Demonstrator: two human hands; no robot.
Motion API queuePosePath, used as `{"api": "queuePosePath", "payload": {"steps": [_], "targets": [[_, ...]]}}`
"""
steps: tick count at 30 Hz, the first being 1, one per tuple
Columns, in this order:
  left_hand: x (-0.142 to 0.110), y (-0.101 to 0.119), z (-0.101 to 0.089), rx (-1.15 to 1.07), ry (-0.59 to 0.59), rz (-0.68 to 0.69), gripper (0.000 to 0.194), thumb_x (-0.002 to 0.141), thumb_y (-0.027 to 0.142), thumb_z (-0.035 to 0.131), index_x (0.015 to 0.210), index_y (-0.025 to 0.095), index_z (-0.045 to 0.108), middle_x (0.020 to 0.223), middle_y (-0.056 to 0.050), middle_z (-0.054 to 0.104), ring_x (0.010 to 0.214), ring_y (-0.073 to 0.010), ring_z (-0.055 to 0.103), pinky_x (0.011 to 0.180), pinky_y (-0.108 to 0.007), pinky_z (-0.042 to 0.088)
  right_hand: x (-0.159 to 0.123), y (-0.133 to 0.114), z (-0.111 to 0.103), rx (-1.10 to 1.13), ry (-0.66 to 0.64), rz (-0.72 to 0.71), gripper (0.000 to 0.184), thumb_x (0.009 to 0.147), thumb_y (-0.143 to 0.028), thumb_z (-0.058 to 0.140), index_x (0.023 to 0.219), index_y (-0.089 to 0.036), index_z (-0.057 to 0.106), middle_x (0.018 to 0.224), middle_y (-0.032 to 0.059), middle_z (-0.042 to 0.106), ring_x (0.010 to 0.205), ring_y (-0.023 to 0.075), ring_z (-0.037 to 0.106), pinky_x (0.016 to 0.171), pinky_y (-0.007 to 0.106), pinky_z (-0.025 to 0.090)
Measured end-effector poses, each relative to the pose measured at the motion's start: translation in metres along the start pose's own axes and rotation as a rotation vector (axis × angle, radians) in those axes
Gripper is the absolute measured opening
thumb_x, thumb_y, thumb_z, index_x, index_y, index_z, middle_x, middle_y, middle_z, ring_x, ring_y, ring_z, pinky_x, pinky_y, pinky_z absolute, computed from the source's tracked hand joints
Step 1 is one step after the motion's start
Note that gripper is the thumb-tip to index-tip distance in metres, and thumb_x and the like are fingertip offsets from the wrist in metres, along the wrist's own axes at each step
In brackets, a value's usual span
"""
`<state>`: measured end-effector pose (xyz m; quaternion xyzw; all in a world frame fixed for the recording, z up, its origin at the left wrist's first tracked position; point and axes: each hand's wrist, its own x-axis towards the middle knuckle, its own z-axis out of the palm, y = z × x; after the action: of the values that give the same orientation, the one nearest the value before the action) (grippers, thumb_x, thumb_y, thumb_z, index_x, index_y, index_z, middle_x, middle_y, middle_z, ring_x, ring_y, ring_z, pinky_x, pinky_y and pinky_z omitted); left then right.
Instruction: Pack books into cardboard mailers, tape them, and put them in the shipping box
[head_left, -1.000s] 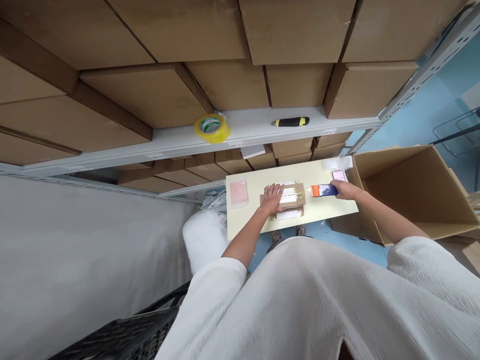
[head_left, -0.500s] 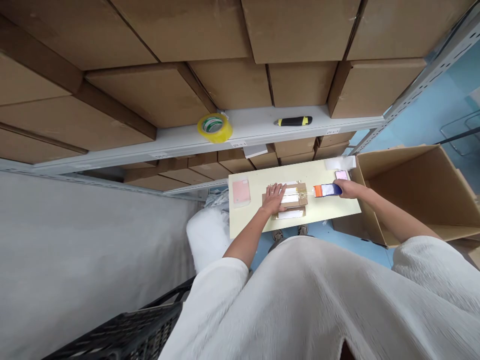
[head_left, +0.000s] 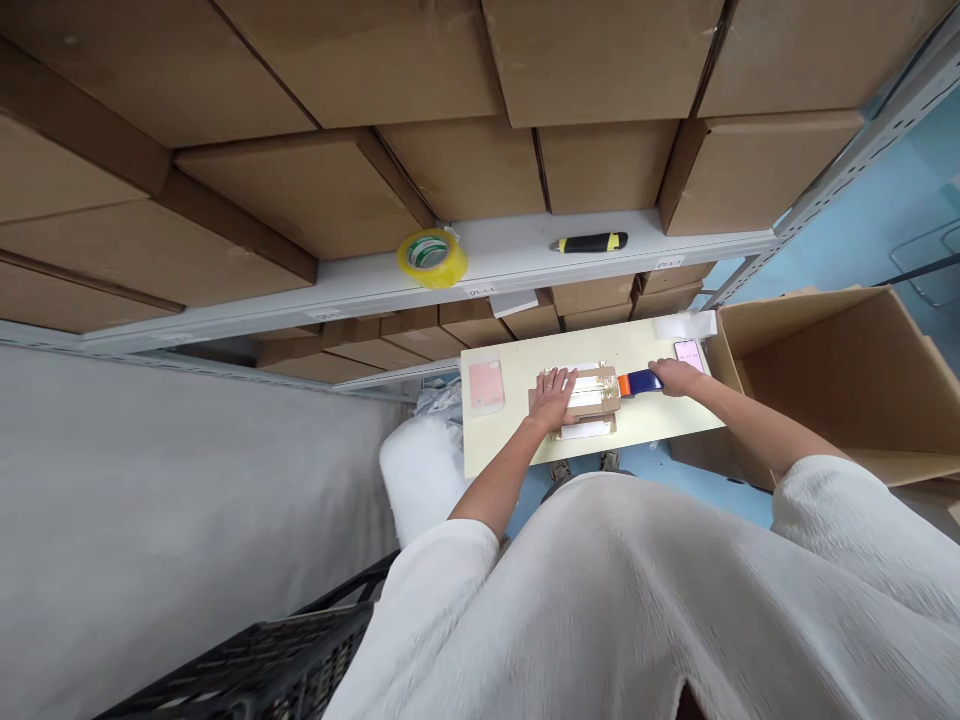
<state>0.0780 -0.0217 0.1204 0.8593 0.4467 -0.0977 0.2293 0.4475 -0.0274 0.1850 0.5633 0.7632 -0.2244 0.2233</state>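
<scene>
My left hand [head_left: 553, 398] lies flat with its fingers stretched out over a small cardboard box [head_left: 611, 401] that has white labels and clear tape on it. Another labelled cardboard box [head_left: 589, 428] sits against its near side, partly covered. In my right hand [head_left: 677, 378] is a blue and orange tape dispenser [head_left: 643, 382], gripped by its blue end. Its orange head is at the right end of the box. A phone [head_left: 688, 354] with a lit screen rests just beyond my right hand.
A pink flat item in clear wrapping [head_left: 486, 384] lies on the pale tabletop [head_left: 502, 440]. Above, the grey shelf [head_left: 510, 240] carries a yellow tape roll [head_left: 432, 258], a utility knife [head_left: 592, 243] and cardboard boxes. A large open carton [head_left: 832, 370] stands at the right, a black crate [head_left: 300, 650] at lower left.
The tape dispenser first moved slightly away from the box with tape stretched between them, then came back left and tilted against the box's right end. My left hand has stayed on the box.
</scene>
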Motion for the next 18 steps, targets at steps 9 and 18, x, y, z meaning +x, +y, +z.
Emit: {"api": "queuePosePath", "payload": {"steps": [9, 18], "targets": [[0.000, 0.000, 0.003, 0.000, 0.024, 0.009, 0.132, 0.082, 0.057, 0.084, 0.179, 0.023, 0.000, 0.183, -0.021, 0.019, 0.171, -0.0442, 0.010, 0.137, -0.062, -0.006, 0.026, -0.032, -0.026, 0.011, -0.051, 0.096, 0.055, 0.074, -0.018, 0.094, 0.123, -0.017, 0.070, 0.118, 0.0244, 0.075, 0.114, 0.0453, 0.074, 0.094, 0.050, 0.058], [0.000, -0.002, 0.005, -0.020, 0.045, 0.031, 0.130, 0.081, 0.052, 0.087, 0.179, 0.018, 0.007, 0.182, -0.023, 0.020, 0.170, -0.0465, 0.010, 0.136, -0.064, -0.004, 0.001, -0.058, -0.025, -0.145, 0.005, 0.163, 0.060, 0.083, -0.005, 0.081, 0.140, -0.009, 0.060, 0.131, 0.0276, 0.069, 0.125, 0.0388, 0.067, 0.095, 0.042, 0.058]]}}
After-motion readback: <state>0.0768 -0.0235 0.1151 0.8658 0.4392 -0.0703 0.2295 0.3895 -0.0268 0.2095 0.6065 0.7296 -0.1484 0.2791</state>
